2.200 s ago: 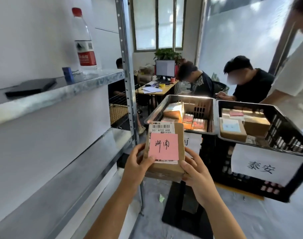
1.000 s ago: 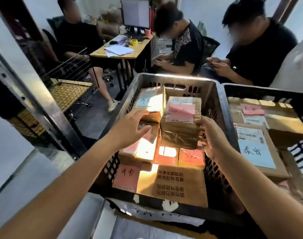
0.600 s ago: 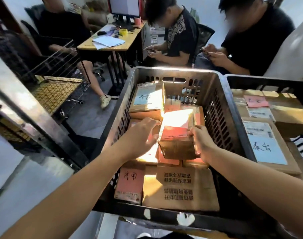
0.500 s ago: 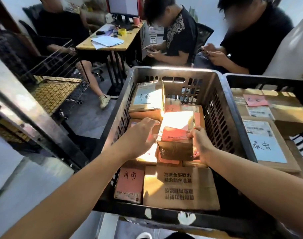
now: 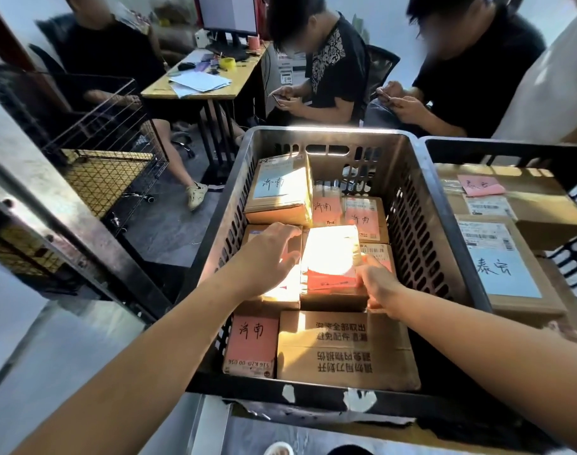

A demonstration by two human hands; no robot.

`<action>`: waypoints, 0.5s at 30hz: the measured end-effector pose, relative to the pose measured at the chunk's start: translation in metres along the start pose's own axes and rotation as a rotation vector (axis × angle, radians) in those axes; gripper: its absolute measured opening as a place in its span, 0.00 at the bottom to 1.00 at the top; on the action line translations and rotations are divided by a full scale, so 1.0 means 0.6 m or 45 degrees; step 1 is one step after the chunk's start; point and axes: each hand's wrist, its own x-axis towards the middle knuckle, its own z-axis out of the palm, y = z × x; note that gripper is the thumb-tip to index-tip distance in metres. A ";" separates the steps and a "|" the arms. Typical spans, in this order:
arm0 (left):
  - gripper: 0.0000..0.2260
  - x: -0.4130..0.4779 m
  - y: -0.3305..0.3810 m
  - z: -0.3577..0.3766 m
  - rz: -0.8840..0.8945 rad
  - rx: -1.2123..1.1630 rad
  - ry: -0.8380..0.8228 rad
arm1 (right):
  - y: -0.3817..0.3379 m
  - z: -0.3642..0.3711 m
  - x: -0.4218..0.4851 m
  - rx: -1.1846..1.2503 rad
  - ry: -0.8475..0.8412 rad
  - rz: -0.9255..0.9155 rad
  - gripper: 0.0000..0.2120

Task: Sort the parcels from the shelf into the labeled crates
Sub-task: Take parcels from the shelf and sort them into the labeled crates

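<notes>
Head view: your right hand [image 5: 379,282] gripped the parcel [image 5: 333,257] at 3 o'clock, left hand [image 5: 267,254] loosely spread at 9.

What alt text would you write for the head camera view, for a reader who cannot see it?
A right hand holds a pink-labelled parcel atop other boxes in a grey crate; the left hand is open beside it. A black crate stands alongside.

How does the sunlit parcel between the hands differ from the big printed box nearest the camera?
The sunlit parcel is smaller, bears a pink note, and the right hand touches it; the printed box is wider, note-free, untouched. Both are brown cardboard inside the grey crate.
</notes>
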 end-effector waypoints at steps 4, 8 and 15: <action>0.22 -0.002 0.003 0.000 0.005 0.003 -0.004 | -0.013 -0.008 0.005 -0.253 0.133 -0.166 0.18; 0.23 -0.005 0.005 0.001 0.003 -0.001 -0.032 | -0.007 -0.005 0.021 -0.787 0.223 -0.463 0.25; 0.22 -0.003 0.008 0.006 -0.016 0.093 -0.090 | 0.001 0.008 0.030 -1.002 0.055 -0.243 0.36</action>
